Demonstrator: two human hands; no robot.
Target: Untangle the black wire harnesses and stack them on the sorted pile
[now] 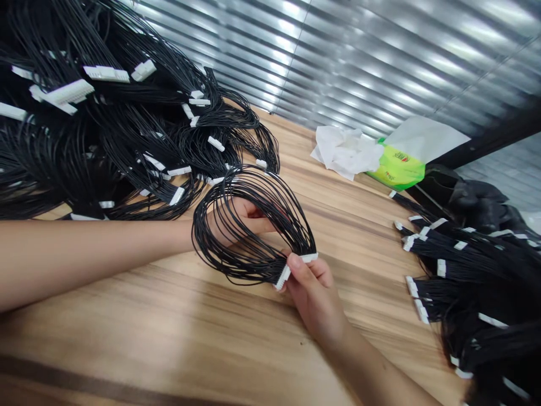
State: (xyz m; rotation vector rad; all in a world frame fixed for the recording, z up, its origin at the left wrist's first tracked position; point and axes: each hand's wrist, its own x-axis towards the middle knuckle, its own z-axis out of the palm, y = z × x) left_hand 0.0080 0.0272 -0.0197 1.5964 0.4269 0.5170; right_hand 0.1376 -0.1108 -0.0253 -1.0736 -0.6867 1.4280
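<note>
A looped wiring harness of thin black wires (256, 265) is held up over the wooden table. At its lower right, my right hand (316, 299) pinches the two white end connectors (282, 277) between thumb and fingers, bringing both ends close together. My left hand (240, 220) reaches in from the left among the loop's wires, with strands crossing in front of it. Its fingers are curled against the far side of the bundle, and the fingertips are partly hidden by wires.
A large heap of black harnesses with white connectors (127, 124) covers the table's back left. More harnesses (465, 282) lie along the right. White tissue (344, 149) and a green-yellow packet (399, 167) lie near the corrugated metal wall (321, 62). Bare wooden tabletop (169, 338) shows in front.
</note>
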